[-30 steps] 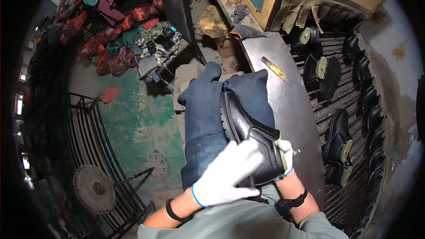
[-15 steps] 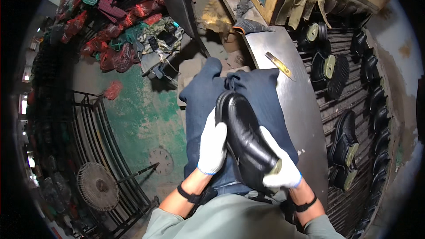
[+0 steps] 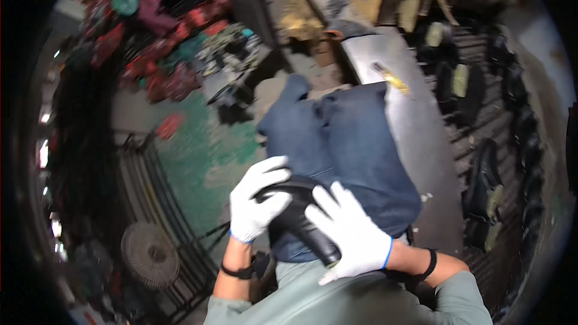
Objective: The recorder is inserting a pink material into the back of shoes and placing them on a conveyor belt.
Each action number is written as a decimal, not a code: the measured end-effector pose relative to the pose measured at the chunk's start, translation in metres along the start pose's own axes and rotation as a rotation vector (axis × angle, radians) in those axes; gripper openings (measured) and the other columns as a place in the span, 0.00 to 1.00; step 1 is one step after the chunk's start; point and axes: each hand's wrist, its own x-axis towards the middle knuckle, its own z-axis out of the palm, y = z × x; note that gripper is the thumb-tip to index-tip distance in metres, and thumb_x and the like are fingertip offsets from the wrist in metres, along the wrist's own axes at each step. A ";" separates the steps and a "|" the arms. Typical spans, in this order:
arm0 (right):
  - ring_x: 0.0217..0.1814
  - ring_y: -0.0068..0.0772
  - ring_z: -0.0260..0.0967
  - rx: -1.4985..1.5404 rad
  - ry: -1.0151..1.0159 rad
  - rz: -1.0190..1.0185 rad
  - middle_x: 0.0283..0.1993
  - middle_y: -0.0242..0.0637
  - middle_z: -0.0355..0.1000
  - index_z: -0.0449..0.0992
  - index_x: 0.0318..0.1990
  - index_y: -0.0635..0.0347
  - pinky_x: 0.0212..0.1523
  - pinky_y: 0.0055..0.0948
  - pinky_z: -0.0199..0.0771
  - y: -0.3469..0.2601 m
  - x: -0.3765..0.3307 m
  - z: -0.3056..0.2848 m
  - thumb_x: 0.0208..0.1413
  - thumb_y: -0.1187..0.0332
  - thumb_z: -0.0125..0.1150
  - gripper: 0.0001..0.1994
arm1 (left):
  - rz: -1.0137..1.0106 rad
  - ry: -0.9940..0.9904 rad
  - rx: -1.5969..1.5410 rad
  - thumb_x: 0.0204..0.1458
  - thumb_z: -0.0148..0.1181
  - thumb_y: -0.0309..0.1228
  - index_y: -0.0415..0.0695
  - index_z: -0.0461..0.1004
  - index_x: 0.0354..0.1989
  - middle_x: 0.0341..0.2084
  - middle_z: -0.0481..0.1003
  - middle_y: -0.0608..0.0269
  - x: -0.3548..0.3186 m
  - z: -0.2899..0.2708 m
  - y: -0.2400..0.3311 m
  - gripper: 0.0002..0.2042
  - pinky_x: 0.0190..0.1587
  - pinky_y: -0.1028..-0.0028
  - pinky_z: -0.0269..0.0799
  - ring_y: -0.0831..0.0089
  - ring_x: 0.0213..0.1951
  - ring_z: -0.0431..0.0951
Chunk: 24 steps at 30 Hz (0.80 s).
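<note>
A glossy black leather shoe lies across my lap, toe to the upper left and heel toward my body. My left hand, in a white glove, grips the toe end, thumb on top and fingers curled round the far side. Over the upper and heel part rests my right hand, also white-gloved, its fingers spread along the shoe and its thumb by the heel. Both hands hold the shoe, and the right one hides part of it. Dark blue cloth covers my legs beneath.
At my right runs a metal bench top bearing a yellow-handled knife. Beyond it, a slatted rack carries several black shoes. A round fan and metal rails stand at left. Red bags are piled at far left.
The shoe has turned, its toe swinging left, and come closer to my body. My left hand has shifted onto the toe; the right now lies over the upper. The view has moved and blurred.
</note>
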 end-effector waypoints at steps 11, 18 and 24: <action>0.92 0.45 0.50 0.741 0.512 0.080 0.89 0.53 0.53 0.44 0.88 0.66 0.90 0.46 0.47 0.049 -0.107 0.014 0.48 0.62 0.85 0.65 | 0.182 -0.084 0.134 0.69 0.66 0.38 0.38 0.84 0.59 0.64 0.81 0.47 0.060 0.083 0.059 0.18 0.74 0.58 0.68 0.52 0.68 0.79; 0.42 0.21 0.79 1.294 1.401 0.264 0.48 0.31 0.81 0.55 0.86 0.62 0.45 0.21 0.80 0.150 -0.229 -0.021 0.54 0.77 0.71 0.50 | 0.165 -0.601 0.017 0.62 0.71 0.27 0.37 0.83 0.58 0.59 0.83 0.49 0.058 0.185 0.060 0.17 0.68 0.63 0.77 0.56 0.62 0.84; 0.49 0.31 0.79 0.858 1.723 0.674 0.52 0.37 0.81 0.58 0.85 0.64 0.56 0.33 0.81 0.262 -0.250 -0.087 0.49 0.78 0.78 0.53 | 0.333 -0.933 0.138 0.67 0.69 0.36 0.36 0.76 0.68 0.64 0.80 0.42 0.068 0.251 0.062 0.24 0.68 0.58 0.79 0.47 0.65 0.82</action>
